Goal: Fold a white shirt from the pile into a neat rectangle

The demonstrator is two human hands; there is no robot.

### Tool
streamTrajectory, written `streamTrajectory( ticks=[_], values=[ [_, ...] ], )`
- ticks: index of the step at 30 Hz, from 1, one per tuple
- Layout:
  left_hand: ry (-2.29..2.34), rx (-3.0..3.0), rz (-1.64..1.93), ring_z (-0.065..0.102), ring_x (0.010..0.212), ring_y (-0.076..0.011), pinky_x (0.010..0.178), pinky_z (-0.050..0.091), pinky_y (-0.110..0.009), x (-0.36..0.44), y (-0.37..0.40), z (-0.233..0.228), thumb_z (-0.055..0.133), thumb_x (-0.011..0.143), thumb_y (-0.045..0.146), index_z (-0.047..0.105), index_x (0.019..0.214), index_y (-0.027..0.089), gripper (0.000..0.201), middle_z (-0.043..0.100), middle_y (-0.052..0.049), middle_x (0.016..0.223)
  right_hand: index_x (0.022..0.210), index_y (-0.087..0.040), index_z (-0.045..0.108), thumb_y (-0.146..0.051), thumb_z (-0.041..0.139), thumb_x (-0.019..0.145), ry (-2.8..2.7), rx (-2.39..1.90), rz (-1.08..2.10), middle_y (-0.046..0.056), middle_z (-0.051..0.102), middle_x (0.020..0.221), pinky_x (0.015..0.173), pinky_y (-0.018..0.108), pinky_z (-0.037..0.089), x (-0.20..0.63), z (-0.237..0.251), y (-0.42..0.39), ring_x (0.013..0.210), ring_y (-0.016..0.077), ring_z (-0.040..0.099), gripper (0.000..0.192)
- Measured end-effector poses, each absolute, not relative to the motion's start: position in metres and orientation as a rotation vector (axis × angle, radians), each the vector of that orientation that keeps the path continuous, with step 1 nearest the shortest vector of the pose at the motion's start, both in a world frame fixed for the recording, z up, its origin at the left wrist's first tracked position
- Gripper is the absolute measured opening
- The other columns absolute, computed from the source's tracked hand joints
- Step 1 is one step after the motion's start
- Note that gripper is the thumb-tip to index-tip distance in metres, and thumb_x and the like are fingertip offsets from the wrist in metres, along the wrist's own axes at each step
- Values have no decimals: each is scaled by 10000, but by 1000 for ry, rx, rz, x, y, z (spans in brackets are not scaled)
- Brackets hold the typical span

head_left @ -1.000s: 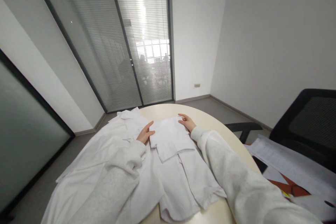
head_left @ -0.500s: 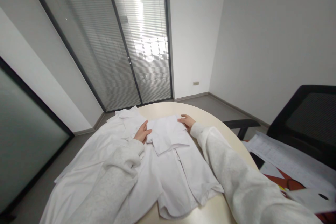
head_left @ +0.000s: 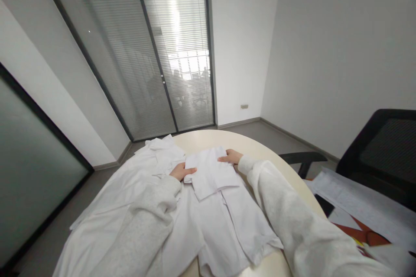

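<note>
So my left hand (head_left: 182, 171) is flat on the left edge of the folded white shirt (head_left: 212, 173), fingers together and stretched out. My right hand (head_left: 231, 157) rests on its far right corner at about 1 o'clock, fingers curled over the cloth (can't tell if they're pinching it). The shirt lies mid-table (head_left: 260, 149), with more white clothes (head_left: 107, 199) at 9 o'clock.

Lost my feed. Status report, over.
Left hand and right hand flat on folded white shirt, one each side. More white garments beside it. Nothing blocking.
</note>
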State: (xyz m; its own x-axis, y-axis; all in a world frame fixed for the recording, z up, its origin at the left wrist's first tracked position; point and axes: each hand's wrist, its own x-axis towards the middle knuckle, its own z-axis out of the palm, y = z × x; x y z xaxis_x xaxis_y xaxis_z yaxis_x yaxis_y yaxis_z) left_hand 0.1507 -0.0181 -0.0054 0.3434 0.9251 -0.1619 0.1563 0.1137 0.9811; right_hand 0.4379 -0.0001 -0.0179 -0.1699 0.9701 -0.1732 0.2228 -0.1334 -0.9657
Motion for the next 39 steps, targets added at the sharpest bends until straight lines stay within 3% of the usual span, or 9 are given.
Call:
streamTrajectory(
  ticks=[5,10,17,20,28,34,39],
  values=[
    [913,1169,874,636,810,-236,771,470,-335,154,-19,-9,824,436,306,650,820,91,474,694,-106,864,760,-119,651,-256,765,535,-1204,-1129,1538,77,704,772,666,283,517,438,-14,-6,659,170,643,287],
    [852,1155,768,628,871,-255,804,465,-350,153,-20,-13,852,355,223,635,858,109,559,690,-103,881,824,-124,641,-209,770,534,-1218,-1146,1658,95,704,835,711,308,531,445,-9,-13,708,191,657,328],
    [748,1143,624,625,891,-246,802,471,-341,164,-37,-9,812,473,214,643,897,116,467,683,-105,925,922,-127,628,-240,776,538,-1452,-1045,1766,101,684,954,834,354,490,434,0,-25,882,225,637,428],
    [742,1172,643,621,900,-267,790,477,-346,167,-40,-9,796,439,151,658,837,120,423,694,-96,872,867,-117,632,-200,784,492,-1454,-1098,1721,96,694,886,810,360,492,434,-2,-27,826,226,644,413],
    [651,1110,678,617,925,-280,771,485,-340,163,-41,-8,754,431,81,642,926,118,509,686,-109,906,920,-129,602,-185,775,477,-1373,-1066,1708,111,685,929,795,377,492,442,1,-33,833,236,644,478],
    [678,1119,581,633,814,-218,708,491,-303,160,-44,-12,801,496,209,627,936,119,481,678,-99,898,917,-121,625,-204,762,525,-1577,-1081,1868,103,684,949,855,344,470,450,13,-43,902,224,631,423],
    [663,1170,373,630,812,-236,687,503,-332,155,-49,-11,822,463,217,650,919,116,497,678,-95,862,892,-92,629,-176,791,477,-1589,-1271,2080,116,696,862,676,309,535,469,17,-49,762,219,660,454]
  ],
)
